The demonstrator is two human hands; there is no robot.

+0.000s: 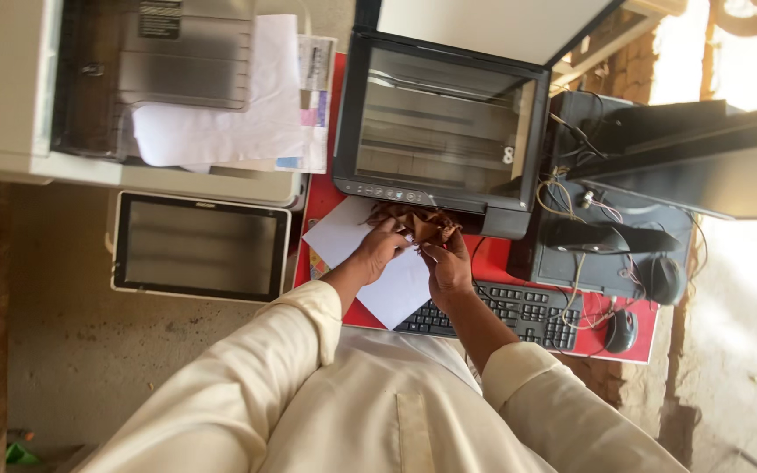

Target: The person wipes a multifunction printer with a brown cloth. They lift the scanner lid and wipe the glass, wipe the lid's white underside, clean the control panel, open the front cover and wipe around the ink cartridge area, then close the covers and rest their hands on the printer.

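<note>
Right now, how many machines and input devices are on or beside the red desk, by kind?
Flatbed scanner, lid open: 1
Large printers or copiers: 2
Keyboard: 1
Mouse: 1
Total: 5
Both hands grip a brown folded item.

The brown crumpled thing (418, 223) between the two hands is too small to identify, and each grip on it is unclear. The white sheet (378, 267) lies partly under the left hand (378, 250). The scanner lid (492, 22) runs off the top edge.
</note>
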